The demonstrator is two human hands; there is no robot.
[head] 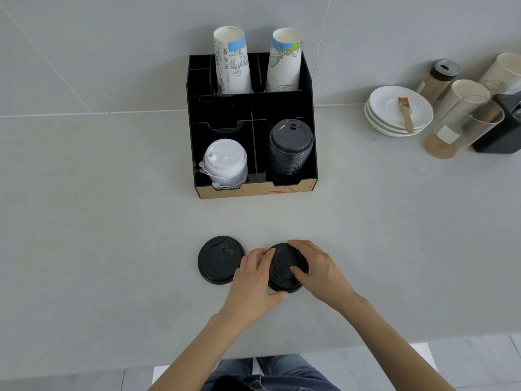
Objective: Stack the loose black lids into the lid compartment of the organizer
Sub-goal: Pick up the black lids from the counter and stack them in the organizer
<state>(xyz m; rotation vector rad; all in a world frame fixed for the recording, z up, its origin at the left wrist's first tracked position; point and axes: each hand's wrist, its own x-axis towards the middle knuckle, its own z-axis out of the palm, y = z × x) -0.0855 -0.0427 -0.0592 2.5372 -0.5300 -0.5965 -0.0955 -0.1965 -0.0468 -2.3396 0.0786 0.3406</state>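
Observation:
A black lid [283, 263] lies on the grey counter near me, and both hands grip it. My left hand [255, 280] holds its left rim, my right hand [317, 268] covers its right side with the thumb on top. A second loose black lid [218, 259] lies flat just to the left, untouched. Farther back stands the black organizer [307, 91]. Its front right compartment holds a tall stack of black lids [290, 149]; the front left one holds white lids [225, 162].
Two stacks of paper cups [232, 60] rise from the organizer's back compartments. At the right are stacked white saucers [394, 119] with a small brush [406, 114], a shaker [437, 80], a glass jar [462, 128] and a dark container [501, 128]. The counter's front edge is close to me.

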